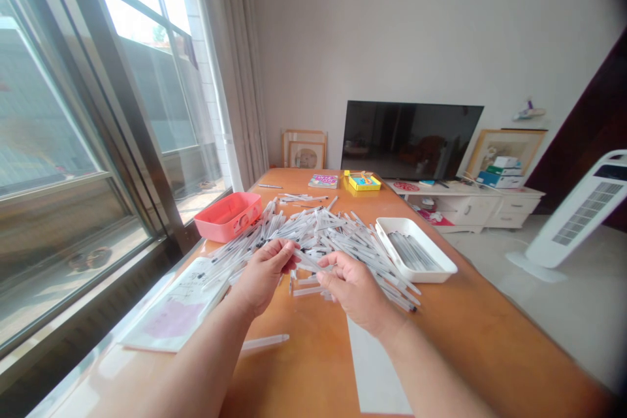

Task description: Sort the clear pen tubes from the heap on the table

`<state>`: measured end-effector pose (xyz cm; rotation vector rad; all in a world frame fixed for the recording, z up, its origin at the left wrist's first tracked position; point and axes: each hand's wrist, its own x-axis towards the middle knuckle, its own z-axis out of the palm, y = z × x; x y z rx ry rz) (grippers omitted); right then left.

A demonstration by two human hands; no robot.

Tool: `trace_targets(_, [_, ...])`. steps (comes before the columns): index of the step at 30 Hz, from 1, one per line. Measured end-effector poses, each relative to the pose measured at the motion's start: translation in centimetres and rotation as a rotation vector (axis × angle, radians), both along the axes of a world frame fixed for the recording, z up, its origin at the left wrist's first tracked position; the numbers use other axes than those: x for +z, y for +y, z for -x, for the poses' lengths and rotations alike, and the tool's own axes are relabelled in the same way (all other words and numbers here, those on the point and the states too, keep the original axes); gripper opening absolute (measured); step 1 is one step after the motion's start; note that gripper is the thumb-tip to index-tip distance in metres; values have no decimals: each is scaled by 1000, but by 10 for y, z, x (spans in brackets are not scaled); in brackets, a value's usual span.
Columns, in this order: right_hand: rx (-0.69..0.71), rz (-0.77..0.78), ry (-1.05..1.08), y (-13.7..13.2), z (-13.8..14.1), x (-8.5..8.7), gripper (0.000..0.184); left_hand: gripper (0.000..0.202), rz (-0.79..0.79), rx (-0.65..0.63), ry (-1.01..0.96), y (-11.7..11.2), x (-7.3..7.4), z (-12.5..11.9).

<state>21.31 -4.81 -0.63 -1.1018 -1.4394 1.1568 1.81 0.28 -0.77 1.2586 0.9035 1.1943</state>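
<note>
Between my two hands is a whitish, translucent pen [309, 262]. The fingers of my left hand [268, 269] pinch its left end, where something dark shows at the fingertips. My right hand [356, 289] grips the other end between thumb and fingers. Just beyond and beneath them spreads a big heap of similar pens [337, 235], some with black ends or caps. A white tray [443, 269] to the right holds several thin grey sticks, perhaps pen refills. One loose white pen part [267, 342] lies near my left forearm.
A pink basket [220, 225] stands at the table's left edge. Nearer lies an open booklet [171, 313], and a white paper [375, 372] is under my right forearm. At the far end are a purple book [323, 181] and a yellow box [362, 183]. A window flanks the left.
</note>
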Motion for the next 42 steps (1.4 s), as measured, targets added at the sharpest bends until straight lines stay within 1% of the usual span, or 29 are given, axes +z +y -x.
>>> trace_targets(6, [-50, -84, -114, -3, 7, -5, 23, 38, -3, 90, 17, -3, -3, -7])
trace_targets(10, [-84, -141, -128, -3, 9, -6, 20, 41, -15, 151, 17, -5, -4, -12])
trace_targets(15, [-100, -175, -138, -5, 9, -4, 18, 43, -33, 203, 22, -8, -1, -18])
trace_targets(18, [-91, -171, -130, -5, 8, -3, 18, 45, -29, 210, 35, -8, 1, -19])
trace_targets(24, [-74, -159, -86, -3, 5, -1, 17, 42, -42, 174, 54, -8, 1, -18])
trace_targets(28, [-56, -151, -70, -4, 5, 0, 17, 40, -55, 190, 83, -11, 4, -19])
trace_targets(33, [-113, -173, -102, -4, 7, -3, 16, 43, -50, 229, 88, -14, 7, -24])
trace_targets(39, [-175, -256, -205, -4, 8, -6, 15, 42, -67, 253, 59, -14, 2, -27])
trace_targets(42, [-173, -253, -208, -5, 8, -5, 15, 42, -70, 260, 51, -15, 1, -28])
